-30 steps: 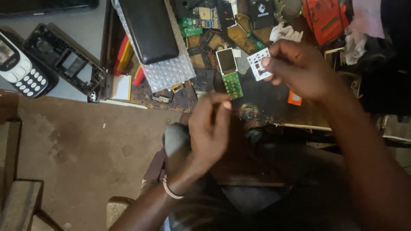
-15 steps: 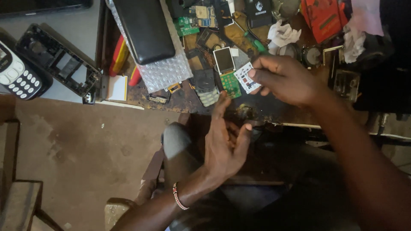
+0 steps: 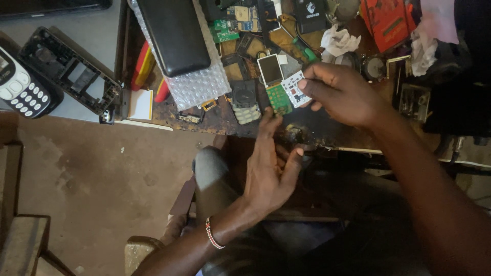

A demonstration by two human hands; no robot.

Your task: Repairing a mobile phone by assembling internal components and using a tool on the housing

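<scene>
Right hand: pinching a small white keypad membrane between thumb and fingers, just above the worktop edge.
Left hand: hanging open, fingers spread, holding nothing, below the worktop edge.
Beside the membrane: a green circuit board with small screen is lying, touching it.
Further left: a grey keypad, bubble wrap under a black phone.

The small keypad sheet in the right hand is white with dark dots; the circuit board beside it is green under a pale grey screen; the bubble wrap is clear and dimpled; the slab on it is black; the wristband looks red and white, perhaps beaded; the packet is orange-red; the old phone has white keys.
</scene>
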